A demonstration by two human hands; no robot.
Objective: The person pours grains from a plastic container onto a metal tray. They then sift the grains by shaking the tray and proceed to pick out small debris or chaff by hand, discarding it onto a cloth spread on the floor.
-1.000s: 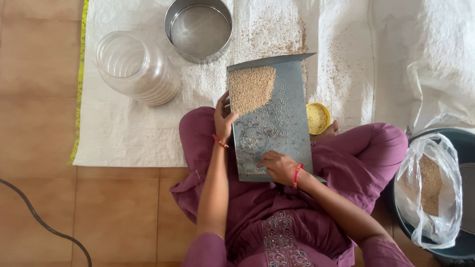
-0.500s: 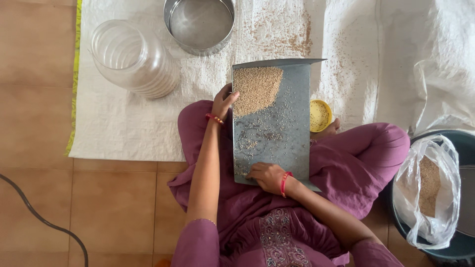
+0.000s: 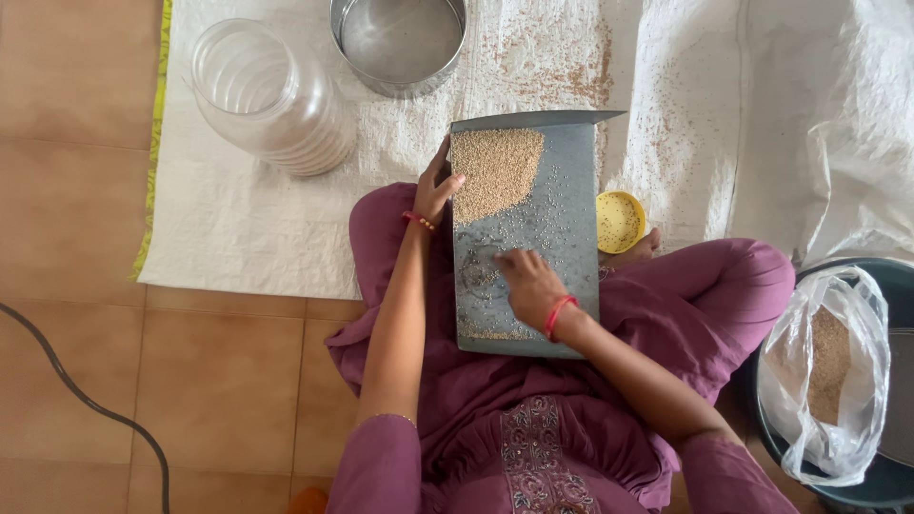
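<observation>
A grey metal tray [image 3: 562, 205] rests on my lap, with a heap of tan grain [image 3: 493, 169] piled in its far left corner and loose grains scattered over the rest. My left hand [image 3: 437, 191] grips the tray's left edge beside the heap. My right hand [image 3: 528, 283] lies flat on the tray's middle, fingers spread on the scattered grains. A thin line of grain sits at the tray's near edge.
A small yellow bowl [image 3: 619, 221] sits right of the tray on the white woven sheet [image 3: 248, 228]. A steel pot [image 3: 398, 43] and a clear plastic jar [image 3: 271, 95] lie beyond. A plastic bag of grain [image 3: 828, 371] sits in a dark tub at right. A black cable [image 3: 86, 405] crosses the tiles.
My right hand has moved from the tray's near edge up to its middle, over the scattered grains. My left hand stays on the tray's left edge.
</observation>
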